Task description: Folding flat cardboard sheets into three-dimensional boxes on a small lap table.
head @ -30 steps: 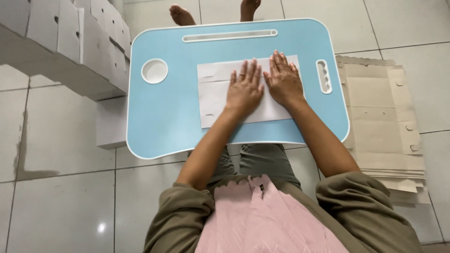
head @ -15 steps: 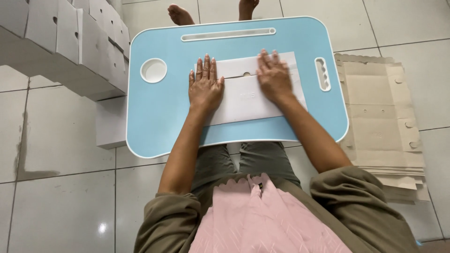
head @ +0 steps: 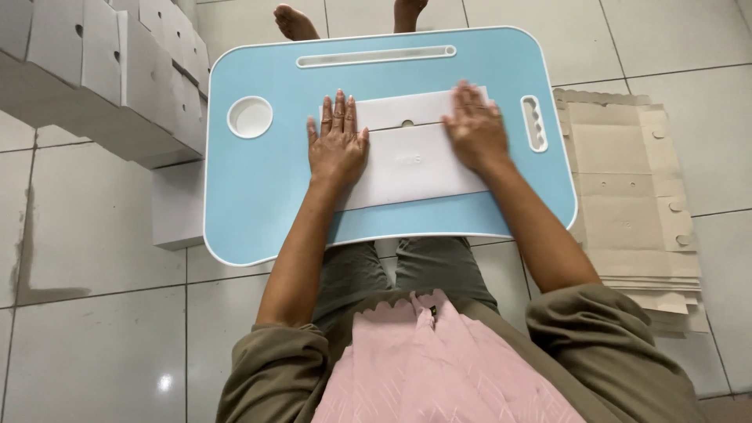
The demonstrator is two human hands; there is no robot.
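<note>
A flat white cardboard blank (head: 411, 157) lies on a light blue lap table (head: 258, 204), folded with a crease across its width. My left hand (head: 337, 145) presses flat on the blank's left end, fingers spread and pointing away from me. My right hand (head: 474, 129) presses flat on its right end. Neither hand grips anything; both palms lie on the cardboard.
Assembled white boxes (head: 102, 70) are stacked on the tiled floor at the left. A pile of flat brown cardboard blanks (head: 634, 188) lies at the right of the table. The table has a round cup recess (head: 250, 117) and a slot (head: 376, 57). My bare feet (head: 298, 22) show beyond it.
My hands, side by side at the blank's middle a second ago, have slid apart to its two ends. The left hand moved furthest left. The blank now looks folded narrower.
</note>
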